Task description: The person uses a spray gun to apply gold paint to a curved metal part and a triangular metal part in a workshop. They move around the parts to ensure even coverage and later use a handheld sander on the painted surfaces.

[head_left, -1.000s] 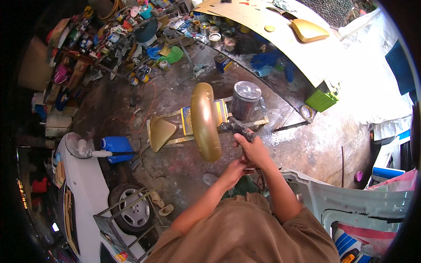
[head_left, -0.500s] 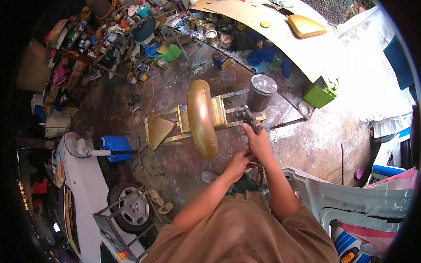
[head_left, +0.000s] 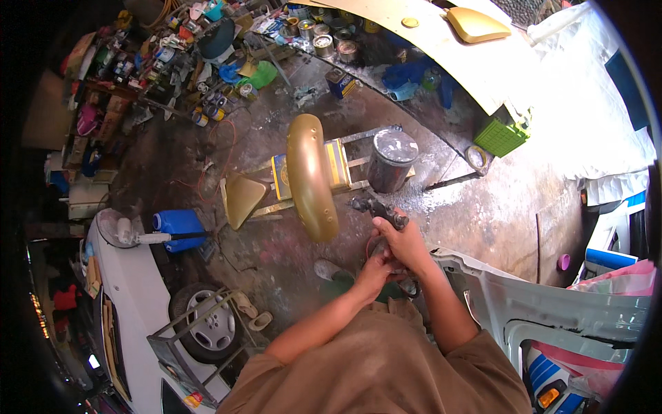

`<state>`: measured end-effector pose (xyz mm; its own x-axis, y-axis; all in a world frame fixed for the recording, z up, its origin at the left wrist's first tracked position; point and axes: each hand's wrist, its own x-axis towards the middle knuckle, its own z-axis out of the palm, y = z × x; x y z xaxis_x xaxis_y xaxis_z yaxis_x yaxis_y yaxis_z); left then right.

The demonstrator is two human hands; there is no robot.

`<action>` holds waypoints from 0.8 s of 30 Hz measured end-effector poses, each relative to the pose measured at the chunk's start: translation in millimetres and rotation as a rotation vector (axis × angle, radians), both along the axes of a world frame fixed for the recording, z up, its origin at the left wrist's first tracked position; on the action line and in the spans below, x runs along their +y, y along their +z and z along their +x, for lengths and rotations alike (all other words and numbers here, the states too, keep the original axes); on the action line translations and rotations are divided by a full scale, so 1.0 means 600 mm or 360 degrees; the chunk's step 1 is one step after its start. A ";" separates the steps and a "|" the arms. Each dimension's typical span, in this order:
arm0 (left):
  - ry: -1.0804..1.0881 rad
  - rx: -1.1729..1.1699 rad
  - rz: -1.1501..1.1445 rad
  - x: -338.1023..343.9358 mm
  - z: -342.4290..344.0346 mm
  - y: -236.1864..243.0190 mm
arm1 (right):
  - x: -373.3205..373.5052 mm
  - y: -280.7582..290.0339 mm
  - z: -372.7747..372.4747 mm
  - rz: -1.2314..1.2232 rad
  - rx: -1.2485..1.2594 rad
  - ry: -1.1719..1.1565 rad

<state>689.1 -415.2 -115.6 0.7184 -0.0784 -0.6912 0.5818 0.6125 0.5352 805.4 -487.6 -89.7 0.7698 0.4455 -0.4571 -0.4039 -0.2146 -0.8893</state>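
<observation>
A spray gun (head_left: 378,209) with a dark, lidded paint cup (head_left: 387,169) is held in front of me. My right hand (head_left: 408,247) wraps round its handle. Just below, my left hand (head_left: 374,277) is closed on what appears to be the air hose at the handle's foot, mostly hidden by the fingers. Left of the gun's nozzle, and apart from it, a gold curved fender (head_left: 310,181) lies across a yellow and blue tin (head_left: 338,165). A gold, roughly triangular cover (head_left: 244,198) rests at the left end of the same low metal stand (head_left: 376,134).
At my left are a white car (head_left: 141,297), a wheel (head_left: 207,321) and a blue jerrycan (head_left: 178,230). A pale car panel (head_left: 545,297) stands close on my right. Ahead are a green crate (head_left: 501,138), a cardboard-topped table (head_left: 476,76), another gold part (head_left: 476,25) and paint cans (head_left: 323,46).
Both hands have brought the spray gun and its cup nearer to me and a little left. The fender and cover stay on the stand; the view has shifted slightly.
</observation>
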 end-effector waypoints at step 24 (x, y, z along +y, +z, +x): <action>-0.0420 -0.0049 -0.0093 0.001 -0.211 -0.067 | -0.053 0.018 -0.197 -0.0202 0.0177 0.0092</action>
